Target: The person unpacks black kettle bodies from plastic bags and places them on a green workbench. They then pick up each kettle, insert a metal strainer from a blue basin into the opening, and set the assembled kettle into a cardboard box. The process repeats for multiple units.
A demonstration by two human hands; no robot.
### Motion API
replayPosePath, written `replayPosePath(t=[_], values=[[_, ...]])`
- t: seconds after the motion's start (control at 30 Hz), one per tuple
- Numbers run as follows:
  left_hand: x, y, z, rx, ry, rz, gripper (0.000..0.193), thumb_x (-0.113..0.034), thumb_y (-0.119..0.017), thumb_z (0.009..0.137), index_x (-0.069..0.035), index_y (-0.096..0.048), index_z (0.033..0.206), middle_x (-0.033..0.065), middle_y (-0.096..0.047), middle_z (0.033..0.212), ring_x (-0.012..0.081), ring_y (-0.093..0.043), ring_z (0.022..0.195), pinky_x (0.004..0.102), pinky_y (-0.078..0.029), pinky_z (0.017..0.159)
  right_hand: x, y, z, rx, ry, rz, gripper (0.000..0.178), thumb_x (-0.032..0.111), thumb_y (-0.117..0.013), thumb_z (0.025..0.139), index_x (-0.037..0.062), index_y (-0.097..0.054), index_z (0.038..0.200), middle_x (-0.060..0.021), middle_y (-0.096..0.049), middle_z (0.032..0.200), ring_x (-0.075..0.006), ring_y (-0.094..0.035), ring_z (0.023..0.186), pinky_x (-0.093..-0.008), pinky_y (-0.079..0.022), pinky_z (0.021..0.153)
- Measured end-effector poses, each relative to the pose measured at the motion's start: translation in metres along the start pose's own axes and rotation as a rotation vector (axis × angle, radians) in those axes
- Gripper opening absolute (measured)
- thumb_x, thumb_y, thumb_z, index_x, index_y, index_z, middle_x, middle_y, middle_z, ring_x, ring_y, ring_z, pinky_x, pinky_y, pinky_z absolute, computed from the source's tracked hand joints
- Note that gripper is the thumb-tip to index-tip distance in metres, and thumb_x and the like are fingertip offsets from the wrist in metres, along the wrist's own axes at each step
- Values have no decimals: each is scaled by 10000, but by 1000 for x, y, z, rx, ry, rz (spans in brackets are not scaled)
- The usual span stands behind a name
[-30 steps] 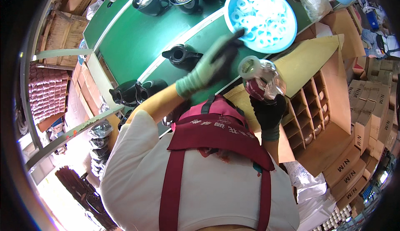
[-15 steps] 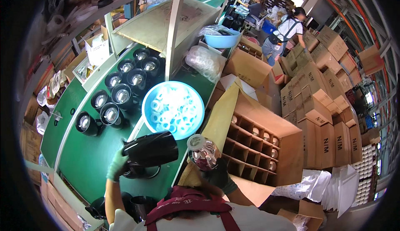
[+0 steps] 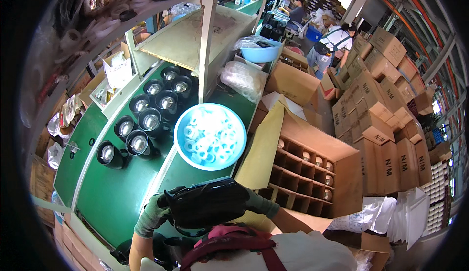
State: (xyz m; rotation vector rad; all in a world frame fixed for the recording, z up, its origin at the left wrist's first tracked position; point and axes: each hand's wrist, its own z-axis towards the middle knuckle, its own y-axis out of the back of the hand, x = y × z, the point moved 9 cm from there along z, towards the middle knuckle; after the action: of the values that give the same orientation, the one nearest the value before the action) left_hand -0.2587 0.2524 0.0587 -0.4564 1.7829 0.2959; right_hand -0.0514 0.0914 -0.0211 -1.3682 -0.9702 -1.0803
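Observation:
A glossy black jug casing (image 3: 207, 205) lies nearly level in front of me, between my two gloved hands. My left hand (image 3: 152, 217) is closed round its left end, by the handle. Against the right end rests my right hand (image 3: 263, 204), its fingers partly hidden by the casing. No silvery glass liner shows outside the casing in this hand. Just beyond the casing stands a light blue basin (image 3: 181, 155) of translucent white rings. Several black jugs (image 3: 149, 119) with silvery liners inside stand on the green bench (image 3: 100, 193).
On my right is an open divided carton (image 3: 317, 141) with several silvery liners in its cells. More black casings (image 3: 178, 246) sit by my left forearm. A white post (image 3: 207, 41) rises behind the basin. Stacked cartons (image 3: 386, 158) and a person (image 3: 330, 46) are farther off.
The silvery liner in my right hand has gone out of sight at the casing's right end. Both hands have come together on the casing, which moved right and nearer to me.

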Motion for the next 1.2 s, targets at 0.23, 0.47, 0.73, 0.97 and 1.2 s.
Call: replayPosePath(t=[0.23,0.47,0.73,0.97,1.2], values=[[-14,17,-9,-69,-56,94,641,-192,-819,821,-1,-577,1383,97,-690,1232,148,-644,1057,308,-494,969,58,-25,24,254,50,-312,636,264,-730,893,67,-475,1442,-87,-580,1348,-178,-572,1199,-343,-486,1017],[-13,50,-46,-227,-309,295,644,-75,-765,731,-17,-600,1350,119,-659,1285,217,-607,1179,372,-436,1065,17,-48,71,268,-53,-324,615,239,-765,874,67,-508,1405,-73,-595,1310,-150,-563,1193,-313,-509,955],[150,147,-89,-588,-39,46,617,-211,-704,889,8,-464,1414,148,-531,1355,232,-524,1181,396,-496,966,21,-148,169,322,202,-189,584,-58,-825,765,6,-561,1282,-92,-635,1228,-126,-637,1055,-245,-560,788],[228,243,-207,-1394,229,379,544,-333,-717,907,-5,-574,1316,191,-678,1099,261,-672,985,369,-527,881,-37,-283,291,381,840,-1181,342,198,-819,692,100,-708,1000,-268,-486,1402,-489,-474,1270,-560,-428,1047],[168,132,-142,-886,146,268,407,-127,-721,903,-5,-607,1274,135,-626,1203,237,-627,1115,335,-506,960,-177,-254,368,133,734,-1075,388,188,-552,957,59,-585,1321,-228,-545,1343,-415,-498,1257,-550,-385,1083]])
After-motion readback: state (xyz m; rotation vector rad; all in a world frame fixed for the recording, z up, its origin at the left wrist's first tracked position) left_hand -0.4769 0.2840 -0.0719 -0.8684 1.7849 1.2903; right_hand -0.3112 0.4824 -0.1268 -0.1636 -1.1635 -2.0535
